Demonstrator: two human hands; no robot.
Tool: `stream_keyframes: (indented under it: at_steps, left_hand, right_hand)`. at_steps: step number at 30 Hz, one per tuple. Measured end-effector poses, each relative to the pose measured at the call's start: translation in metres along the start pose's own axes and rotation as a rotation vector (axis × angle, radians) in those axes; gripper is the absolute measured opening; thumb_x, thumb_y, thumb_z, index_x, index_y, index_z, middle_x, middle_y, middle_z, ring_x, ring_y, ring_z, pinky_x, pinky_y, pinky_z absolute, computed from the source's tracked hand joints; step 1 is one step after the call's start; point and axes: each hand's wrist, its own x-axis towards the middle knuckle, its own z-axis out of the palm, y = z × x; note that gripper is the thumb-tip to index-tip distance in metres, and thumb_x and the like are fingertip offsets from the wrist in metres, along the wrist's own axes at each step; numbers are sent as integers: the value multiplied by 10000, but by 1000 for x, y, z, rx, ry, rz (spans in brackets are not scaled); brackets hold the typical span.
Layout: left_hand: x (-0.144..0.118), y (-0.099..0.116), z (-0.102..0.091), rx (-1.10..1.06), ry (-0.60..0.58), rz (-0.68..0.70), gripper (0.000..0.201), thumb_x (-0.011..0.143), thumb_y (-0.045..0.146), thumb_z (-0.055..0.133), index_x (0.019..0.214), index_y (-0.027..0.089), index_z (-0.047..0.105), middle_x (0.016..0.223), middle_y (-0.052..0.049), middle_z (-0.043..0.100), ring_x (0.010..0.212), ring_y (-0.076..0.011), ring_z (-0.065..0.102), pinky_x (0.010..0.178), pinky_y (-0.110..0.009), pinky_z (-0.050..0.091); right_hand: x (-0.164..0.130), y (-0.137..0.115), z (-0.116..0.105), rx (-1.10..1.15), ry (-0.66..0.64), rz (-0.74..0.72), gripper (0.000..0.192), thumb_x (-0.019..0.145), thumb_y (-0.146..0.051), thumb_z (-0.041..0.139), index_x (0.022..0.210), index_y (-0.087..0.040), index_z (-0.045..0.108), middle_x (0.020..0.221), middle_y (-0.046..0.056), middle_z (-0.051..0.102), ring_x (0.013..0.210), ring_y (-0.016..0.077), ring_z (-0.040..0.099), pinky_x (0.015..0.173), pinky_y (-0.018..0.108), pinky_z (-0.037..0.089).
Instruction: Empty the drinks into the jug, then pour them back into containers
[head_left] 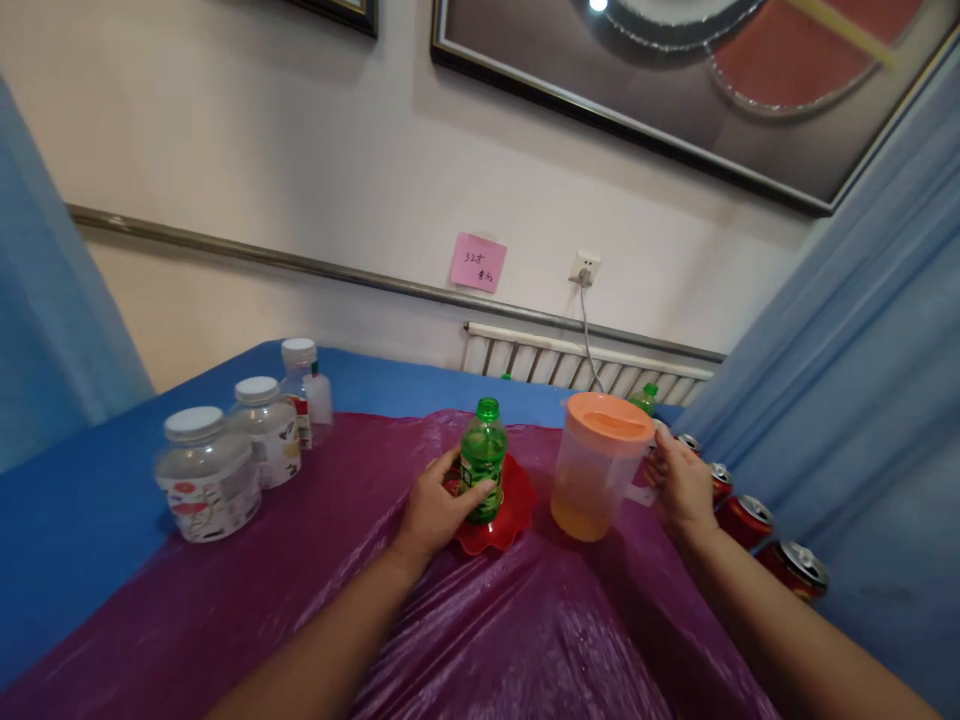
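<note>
In the middle of the table, my left hand [436,508] is wrapped round a green plastic bottle [486,450] with its mouth uncapped. The bottle stands upright over a red wavy-edged plate [517,505]. To its right is a clear plastic pitcher [589,485] with an orange lid [611,417] and some yellowish liquid low inside. My right hand [682,480] grips the pitcher's handle, and the pitcher is nearly upright. Whether its base touches the table is unclear.
Several red cans [746,520] line the right side by a blue curtain [862,400]. Another green bottle [645,398] is behind the pitcher. Clear jars with white lids [210,480] stand at left. Wrinkled purple plastic sheeting [315,590] covers the blue table [97,490]. A radiator [525,358] is behind.
</note>
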Motion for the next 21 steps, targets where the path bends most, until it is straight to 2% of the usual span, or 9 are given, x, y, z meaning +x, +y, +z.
stream_keyframes:
  at_steps: [9, 15, 17, 19, 21]
  left_hand:
    - [0, 2, -1, 131, 11, 57, 655, 675, 454, 828, 1248, 182, 667, 1169, -96, 757, 1057, -292, 721, 991, -465, 552]
    - [-9, 2, -1, 140, 17, 91, 673, 692, 448, 839, 1272, 176, 633, 1196, -123, 734, 1071, -293, 715, 985, -473, 554]
    - [-13, 2, -1, 141, 18, 111, 681, 696, 437, 846, 1285, 180, 618, 1201, -124, 727, 1073, -289, 714, 987, -471, 555]
    - [-17, 3, -1, 152, 24, 136, 686, 699, 425, 855, 1295, 192, 606, 1205, -119, 721, 1075, -284, 711, 992, -471, 553]
    - [-20, 5, -2, 172, 38, 174, 685, 700, 426, 861, 1297, 208, 605, 1209, -111, 715, 1085, -285, 707, 999, -476, 550]
  right_hand:
    - [-24, 35, -15, 28, 89, -3, 551, 743, -645, 754, 613, -226, 420, 516, -107, 349, 458, 75, 311, 452, 234, 291]
    - [-32, 40, -33, -33, 87, -6, 452, 772, -604, 752, 728, -188, 578, 636, -58, 503, 572, 107, 426, 557, 255, 371]
    - [-36, 33, -36, -87, 172, -85, 417, 762, -565, 777, 847, -185, 627, 768, -26, 582, 693, 136, 517, 675, 280, 441]
    - [-45, 21, -38, -133, 289, -239, 411, 770, -513, 787, 992, -203, 633, 940, 6, 625, 849, 172, 585, 843, 347, 479]
    - [-64, 11, -36, -161, 309, -358, 382, 815, -444, 766, 1096, -233, 619, 1070, 31, 630, 966, 202, 610, 949, 409, 476]
